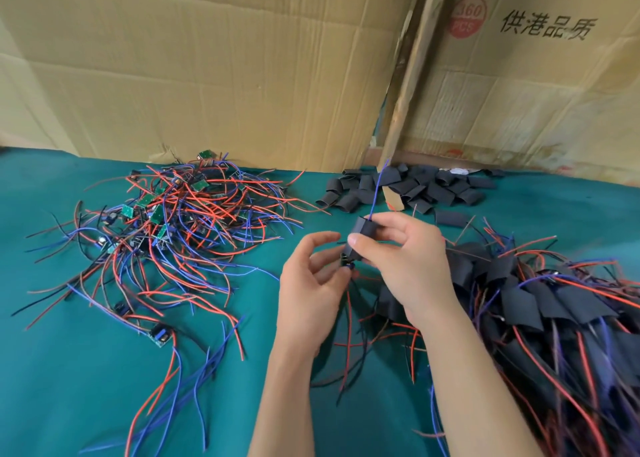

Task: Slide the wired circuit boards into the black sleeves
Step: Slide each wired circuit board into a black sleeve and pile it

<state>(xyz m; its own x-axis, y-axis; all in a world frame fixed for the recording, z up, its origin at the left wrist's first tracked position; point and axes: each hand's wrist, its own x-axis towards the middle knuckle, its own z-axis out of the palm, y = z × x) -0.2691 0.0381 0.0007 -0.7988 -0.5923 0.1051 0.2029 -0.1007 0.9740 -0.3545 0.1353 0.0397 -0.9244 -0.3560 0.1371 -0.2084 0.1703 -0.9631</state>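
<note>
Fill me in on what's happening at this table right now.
A person is sleeving wired circuit boards. The right hand pinches a black sleeve with a blue wire poking out of its top, while the left hand holds the board end at the sleeve's lower opening. A tangle of unsleeved boards lies to the left, empty sleeves sit at the back by the cardboard, and finished sleeved pieces are piled on the right of the green cloth.
</note>
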